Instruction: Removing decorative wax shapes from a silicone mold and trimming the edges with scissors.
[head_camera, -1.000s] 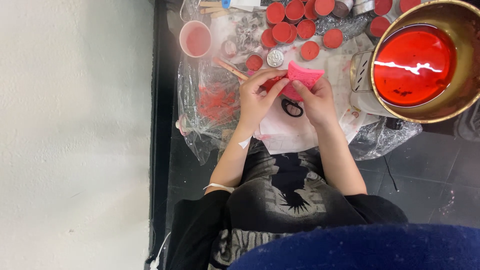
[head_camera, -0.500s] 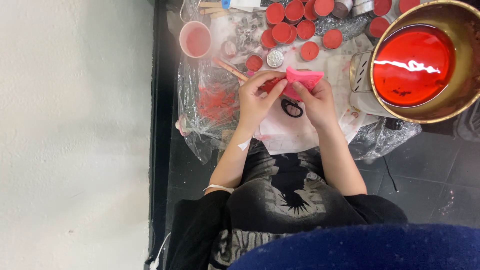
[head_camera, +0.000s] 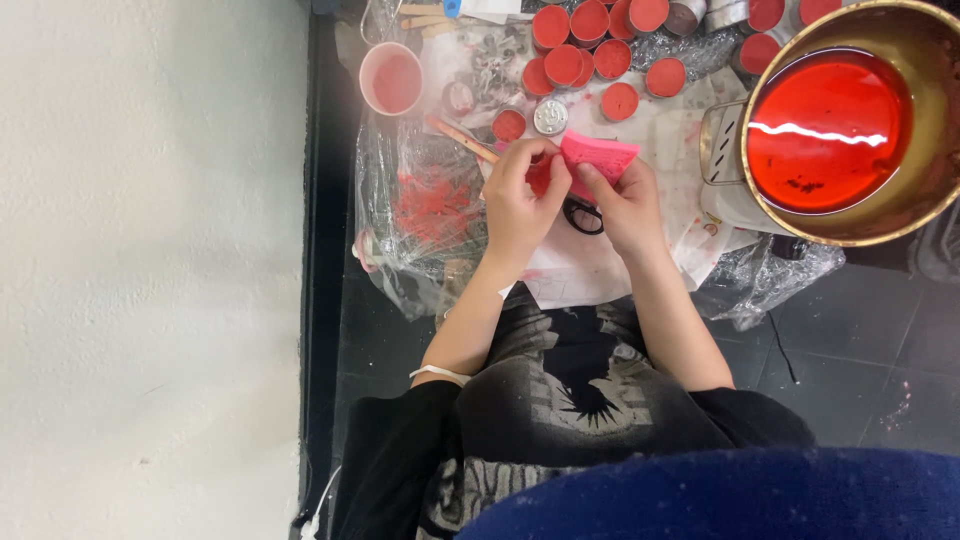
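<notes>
Overhead: brass pot (head_camera: 935, 190) holds red liquid; pink cup (head_camera: 392, 78) pink wax.

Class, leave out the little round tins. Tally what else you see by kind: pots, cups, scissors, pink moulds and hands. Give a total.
Gold pot of red liquid: 1
Pink cup: 1
Black scissors: 1
Pink mould, held by both hands: 1
Hands, left hand and right hand: 2
Total: 6
</notes>
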